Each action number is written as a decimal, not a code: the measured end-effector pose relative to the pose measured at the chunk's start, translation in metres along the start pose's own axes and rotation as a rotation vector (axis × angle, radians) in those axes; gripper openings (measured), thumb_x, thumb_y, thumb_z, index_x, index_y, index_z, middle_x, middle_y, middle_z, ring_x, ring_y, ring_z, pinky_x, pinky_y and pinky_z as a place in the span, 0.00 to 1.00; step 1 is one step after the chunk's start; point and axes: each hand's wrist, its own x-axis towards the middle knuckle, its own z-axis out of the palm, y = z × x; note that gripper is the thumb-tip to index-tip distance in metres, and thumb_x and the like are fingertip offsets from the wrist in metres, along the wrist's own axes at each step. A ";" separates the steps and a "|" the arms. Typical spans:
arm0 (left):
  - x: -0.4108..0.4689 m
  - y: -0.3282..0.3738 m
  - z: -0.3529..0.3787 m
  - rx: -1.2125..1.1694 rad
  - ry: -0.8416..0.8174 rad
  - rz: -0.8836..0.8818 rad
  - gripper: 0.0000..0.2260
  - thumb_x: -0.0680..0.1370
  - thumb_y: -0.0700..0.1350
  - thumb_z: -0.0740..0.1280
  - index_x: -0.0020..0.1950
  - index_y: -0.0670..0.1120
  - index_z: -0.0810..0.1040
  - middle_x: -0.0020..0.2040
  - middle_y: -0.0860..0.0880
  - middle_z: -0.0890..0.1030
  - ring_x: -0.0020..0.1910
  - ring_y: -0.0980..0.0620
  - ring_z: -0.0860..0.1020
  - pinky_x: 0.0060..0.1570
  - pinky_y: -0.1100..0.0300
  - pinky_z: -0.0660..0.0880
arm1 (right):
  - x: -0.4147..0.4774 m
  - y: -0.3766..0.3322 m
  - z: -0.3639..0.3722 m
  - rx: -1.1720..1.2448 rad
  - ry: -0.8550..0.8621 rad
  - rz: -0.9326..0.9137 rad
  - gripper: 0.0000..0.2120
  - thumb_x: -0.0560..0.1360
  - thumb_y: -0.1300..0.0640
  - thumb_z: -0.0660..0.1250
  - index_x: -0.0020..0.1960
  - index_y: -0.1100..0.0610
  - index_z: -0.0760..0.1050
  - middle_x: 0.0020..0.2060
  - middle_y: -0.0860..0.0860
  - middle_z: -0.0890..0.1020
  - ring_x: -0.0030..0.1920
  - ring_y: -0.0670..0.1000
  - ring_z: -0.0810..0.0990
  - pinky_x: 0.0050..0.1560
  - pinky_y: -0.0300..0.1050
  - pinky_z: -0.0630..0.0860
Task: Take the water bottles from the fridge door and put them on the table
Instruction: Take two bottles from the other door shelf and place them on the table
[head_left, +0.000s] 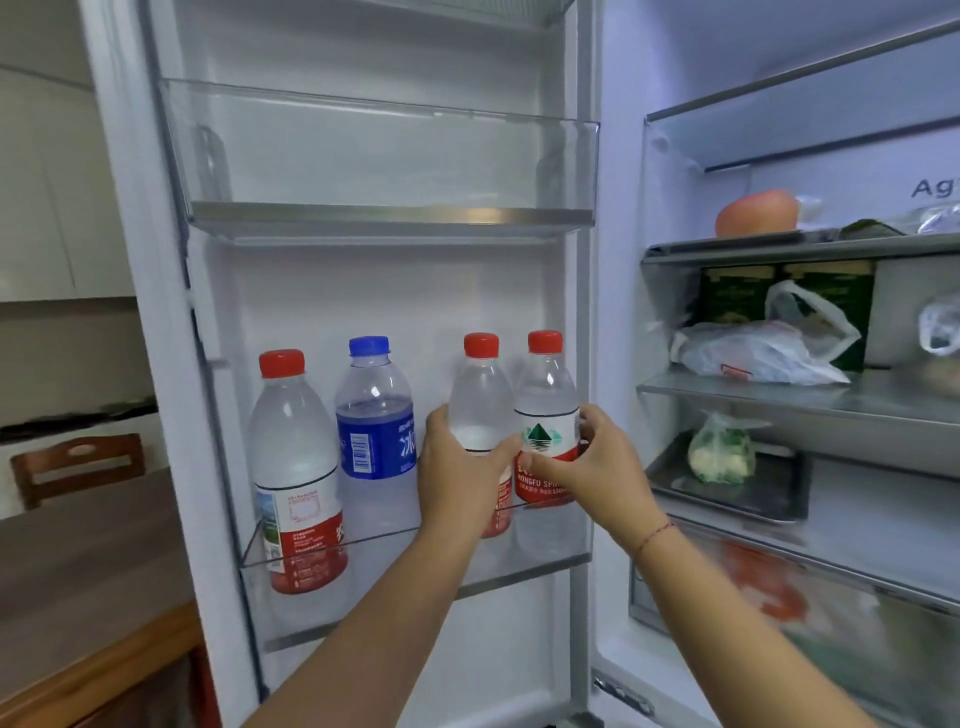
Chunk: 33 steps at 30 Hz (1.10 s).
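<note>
Several water bottles stand in the lower clear shelf (415, 571) of the open fridge door. From the left: a large red-capped bottle (293, 467), a blue-capped bottle with a blue label (374, 410), then two smaller red-capped bottles. My left hand (457, 478) is wrapped around the third bottle (480, 395). The rightmost bottle (548, 400) is gripped by my right hand (597, 462) at its red and white label. Both gripped bottles stand upright, still inside the shelf.
An empty clear door shelf (384, 156) sits above the bottles. The fridge interior at the right holds a red fruit (756, 213), plastic bags (758, 353) and green boxes on glass shelves. A wooden table (78, 571) and a chair back (78, 462) lie at the left.
</note>
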 end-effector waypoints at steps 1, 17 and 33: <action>-0.003 0.001 0.000 0.007 -0.005 0.016 0.29 0.70 0.48 0.75 0.67 0.50 0.66 0.55 0.54 0.74 0.50 0.55 0.73 0.37 0.70 0.69 | 0.000 0.001 -0.001 0.017 0.012 0.000 0.26 0.64 0.51 0.78 0.58 0.49 0.69 0.46 0.40 0.78 0.46 0.43 0.79 0.37 0.32 0.75; -0.033 0.066 -0.019 -0.043 0.099 0.271 0.32 0.68 0.51 0.75 0.69 0.53 0.66 0.58 0.58 0.73 0.56 0.56 0.73 0.45 0.71 0.70 | -0.007 -0.067 -0.047 0.120 0.087 -0.254 0.32 0.61 0.49 0.79 0.62 0.50 0.70 0.50 0.46 0.81 0.50 0.44 0.80 0.48 0.38 0.79; -0.105 0.029 -0.130 -0.055 0.112 0.087 0.22 0.69 0.48 0.75 0.60 0.54 0.72 0.56 0.52 0.81 0.53 0.50 0.81 0.52 0.50 0.80 | -0.107 -0.085 0.018 0.143 -0.175 -0.190 0.29 0.63 0.51 0.78 0.59 0.44 0.67 0.48 0.38 0.77 0.47 0.40 0.77 0.33 0.28 0.73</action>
